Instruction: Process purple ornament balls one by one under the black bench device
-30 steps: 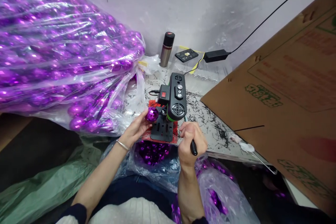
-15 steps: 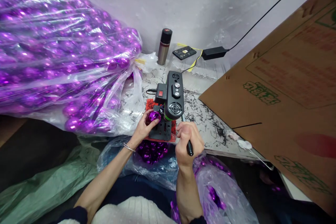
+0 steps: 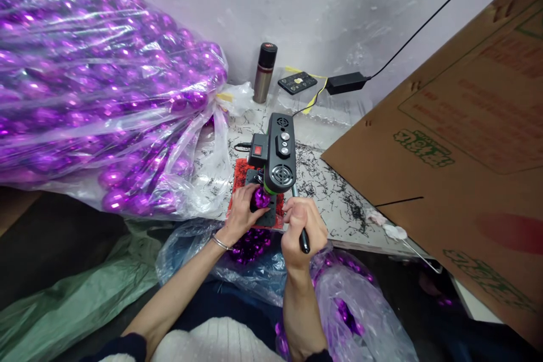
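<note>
My left hand (image 3: pixel 245 210) grips a shiny purple bauble (image 3: pixel 262 198) between thumb and fingers, under the front end of a small black drill press (image 3: pixel 281 150). The bauble is partly hidden by my fingers and the press head. My right hand (image 3: pixel 303 229) is wrapped round the black-tipped lever (image 3: pixel 304 241) at the press's right side. The black slotted base plate (image 3: pixel 268 216) of the press rests on a red mat (image 3: pixel 238 172). A power box with a red switch (image 3: pixel 258 150) sits on the press's left side.
A large clear bag of purple baubles (image 3: pixel 106 85) fills the left. Behind stand a flask (image 3: pixel 263 76), a phone (image 3: pixel 297 83) and a power adapter (image 3: pixel 347 83). A cardboard box (image 3: pixel 458 169) leans in at the right. Dark shavings (image 3: pixel 354 206) litter the worktop. Bagged baubles (image 3: pixel 250 246) lie below the edge.
My left hand has moved right with the bauble, from the left of the press head to beneath its front end. My right hand stays on the lever, almost in place.
</note>
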`<state>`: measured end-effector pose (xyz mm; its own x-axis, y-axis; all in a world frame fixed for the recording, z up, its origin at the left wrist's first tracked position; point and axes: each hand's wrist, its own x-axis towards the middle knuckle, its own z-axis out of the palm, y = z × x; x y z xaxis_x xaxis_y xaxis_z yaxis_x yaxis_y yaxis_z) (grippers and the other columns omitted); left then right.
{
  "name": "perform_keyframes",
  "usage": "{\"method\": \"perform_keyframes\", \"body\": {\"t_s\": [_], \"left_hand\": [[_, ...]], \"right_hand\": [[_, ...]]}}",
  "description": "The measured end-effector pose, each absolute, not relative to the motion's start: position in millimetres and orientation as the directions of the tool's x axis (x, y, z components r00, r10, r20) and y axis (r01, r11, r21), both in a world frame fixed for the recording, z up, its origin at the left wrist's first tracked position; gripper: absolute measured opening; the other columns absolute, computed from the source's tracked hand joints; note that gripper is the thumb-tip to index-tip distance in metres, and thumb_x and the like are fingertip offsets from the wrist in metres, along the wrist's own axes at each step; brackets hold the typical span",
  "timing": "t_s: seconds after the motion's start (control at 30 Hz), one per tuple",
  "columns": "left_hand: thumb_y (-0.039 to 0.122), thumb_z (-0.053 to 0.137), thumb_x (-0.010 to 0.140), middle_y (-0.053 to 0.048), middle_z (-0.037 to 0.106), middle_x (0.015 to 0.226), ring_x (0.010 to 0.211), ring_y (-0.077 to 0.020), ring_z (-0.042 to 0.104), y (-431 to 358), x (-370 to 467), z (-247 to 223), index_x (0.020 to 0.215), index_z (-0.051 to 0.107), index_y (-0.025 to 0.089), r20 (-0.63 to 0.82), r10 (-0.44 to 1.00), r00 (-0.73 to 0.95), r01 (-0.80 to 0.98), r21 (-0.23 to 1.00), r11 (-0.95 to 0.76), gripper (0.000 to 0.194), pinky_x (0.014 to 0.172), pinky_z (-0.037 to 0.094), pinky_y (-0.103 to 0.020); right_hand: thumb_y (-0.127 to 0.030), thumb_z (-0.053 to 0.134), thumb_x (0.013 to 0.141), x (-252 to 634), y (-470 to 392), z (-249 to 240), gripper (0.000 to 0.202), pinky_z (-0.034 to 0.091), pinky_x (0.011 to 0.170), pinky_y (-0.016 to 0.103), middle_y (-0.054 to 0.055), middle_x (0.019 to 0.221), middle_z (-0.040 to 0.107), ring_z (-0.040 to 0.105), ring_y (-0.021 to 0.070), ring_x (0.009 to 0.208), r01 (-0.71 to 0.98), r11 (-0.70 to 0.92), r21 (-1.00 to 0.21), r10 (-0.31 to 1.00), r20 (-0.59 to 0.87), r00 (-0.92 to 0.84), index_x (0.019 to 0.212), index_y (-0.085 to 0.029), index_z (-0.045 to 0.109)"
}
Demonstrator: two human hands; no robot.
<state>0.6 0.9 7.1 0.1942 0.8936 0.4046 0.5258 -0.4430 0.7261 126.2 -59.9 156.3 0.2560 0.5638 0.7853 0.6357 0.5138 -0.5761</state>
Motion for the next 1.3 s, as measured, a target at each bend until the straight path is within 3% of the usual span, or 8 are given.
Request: {"method": "perform_keyframes", "body": {"t_s": [0.33,0.57,1.3], "left_hand": [[0.044,0.084,0.092,-0.017,0.072,0.140,0.130,-0.0376,0.068,3,-3,2,0.144,0.065,0.022,0.349,0.896,0.276,0.423,0.793,-0.439,0.060,0.113,0.053,-0.055],[0.041,0.084,0.093,-0.017,0.072,0.141,0.131,-0.0368,0.068,1,-1,1,0.144,0.064,0.022,0.363,0.890,0.276,0.400,0.798,-0.450,0.058,0.113,0.053,-0.054],[0.040,0.085,0.091,-0.017,0.072,0.143,0.133,-0.0371,0.068,5,0,-1,0.145,0.063,0.023,0.365,0.886,0.287,0.387,0.802,-0.456,0.061,0.114,0.053,-0.056]], "right_hand": [[-0.015,0.046,0.109,125,-59,139,0.035,0.047,0.062,0.027,-0.003,0.071,0.061,0.063,0.0122,0.067,0.640,0.524,-0.562,0.530,0.803,0.272,0.076,-0.024,0.054],[-0.023,0.040,0.111,121,-48,102,0.039,0.047,0.059,0.031,-0.002,0.071,0.062,0.057,0.0127,0.058,0.685,0.567,-0.458,0.378,0.883,0.278,0.074,-0.024,0.052],[-0.027,0.038,0.113,121,-39,83,0.041,0.047,0.065,0.034,-0.004,0.067,0.054,0.054,0.0134,0.056,0.666,0.600,-0.443,0.309,0.896,0.318,0.074,-0.025,0.051]]}}
